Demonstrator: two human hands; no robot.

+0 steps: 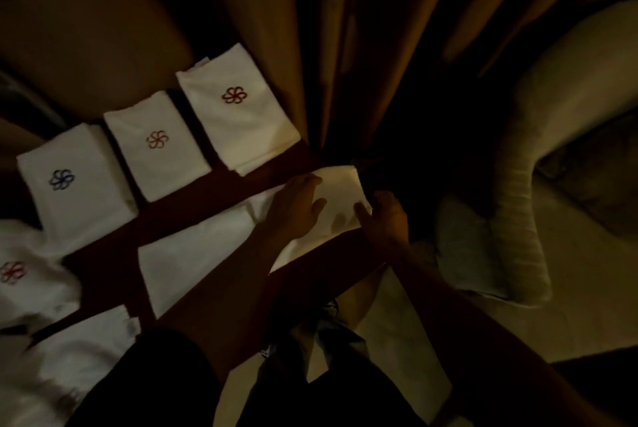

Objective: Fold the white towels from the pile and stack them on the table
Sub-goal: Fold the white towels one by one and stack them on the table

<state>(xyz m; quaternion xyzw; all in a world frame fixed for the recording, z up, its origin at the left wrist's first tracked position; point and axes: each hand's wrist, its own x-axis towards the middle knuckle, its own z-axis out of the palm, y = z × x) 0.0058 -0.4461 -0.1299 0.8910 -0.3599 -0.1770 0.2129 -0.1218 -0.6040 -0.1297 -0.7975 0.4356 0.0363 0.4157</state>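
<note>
Head view: you have a white towel [207,254] stretched along the dark surface [214,190].
Your left hand [297,207] lies flat on the towel's right half, fingers straight and slightly spread. Your right hand [388,219] pinches the towel's right edge, thumb on top. Three folded towels [158,154] with flower emblems sit in a row just behind it, and the loose pile [31,292] lies at the left.
</note>
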